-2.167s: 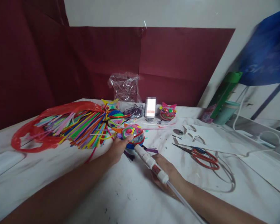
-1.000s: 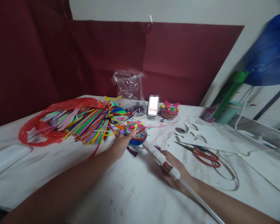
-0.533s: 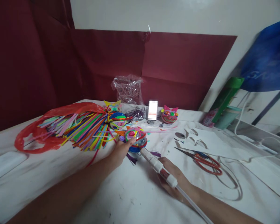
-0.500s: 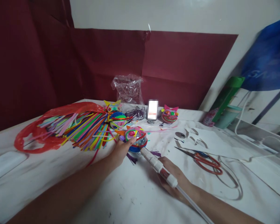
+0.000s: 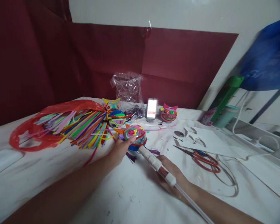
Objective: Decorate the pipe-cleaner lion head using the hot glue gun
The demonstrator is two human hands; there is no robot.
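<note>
My left hand (image 5: 120, 149) is closed on the near side of a round, brightly coloured craft head (image 5: 140, 140) with a pink eye, an orange ear and a clear front edged in red. My right hand (image 5: 169, 174) grips a white hot glue gun (image 5: 151, 158), a clear glue stick running out of its back end. The gun's nozzle meets or nearly meets the craft head's lower edge; whether they touch I cannot tell. Purple tassels (image 5: 132, 157) lie under the head. Just behind it sits a blue and green striped craft ball (image 5: 117, 118).
Colourful strips (image 5: 84, 127) spill from a red plastic bag (image 5: 37, 141) on the left. Orange-handled scissors (image 5: 205, 161) and paper cut-outs (image 5: 191, 135) lie to the right. A pink craft head (image 5: 169, 112), a lit phone (image 5: 152, 109) and a clear plastic bag (image 5: 128, 88) stand at the back.
The whole view has shifted slightly, things appearing a little further left and up. Both hands keep their holds, with the glue gun still at the craft head's lower edge.
</note>
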